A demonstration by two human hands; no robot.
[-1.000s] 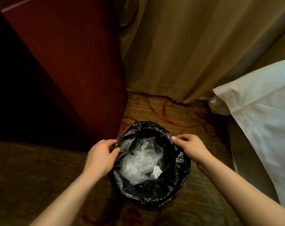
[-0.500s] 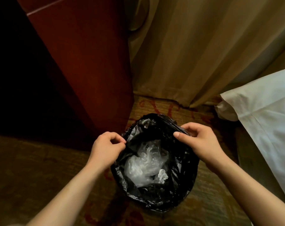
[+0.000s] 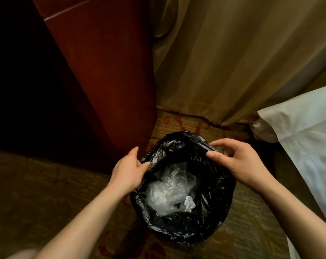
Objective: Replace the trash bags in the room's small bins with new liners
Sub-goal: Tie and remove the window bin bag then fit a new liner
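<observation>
A small round bin stands on the carpet, fully wrapped in a black trash bag (image 3: 210, 217); the bin itself is hidden under the plastic. Crumpled clear plastic and a bit of white paper (image 3: 167, 193) lie inside. My left hand (image 3: 128, 171) pinches the bag's left rim between thumb and fingers. At the upper right rim, my right hand (image 3: 238, 161) grips the bag's edge, which is pulled up and inward there.
A dark red wooden cabinet (image 3: 106, 71) stands directly left of the bin. Beige curtains (image 3: 233, 62) hang behind it. White bed linen (image 3: 307, 143) hangs at the right. Patterned carpet (image 3: 46, 193) lies all around.
Both hands have lifted the bag's rim off the bin's edge and drawn it inward; the bag's far edge now stands higher. The view has shifted slightly.
</observation>
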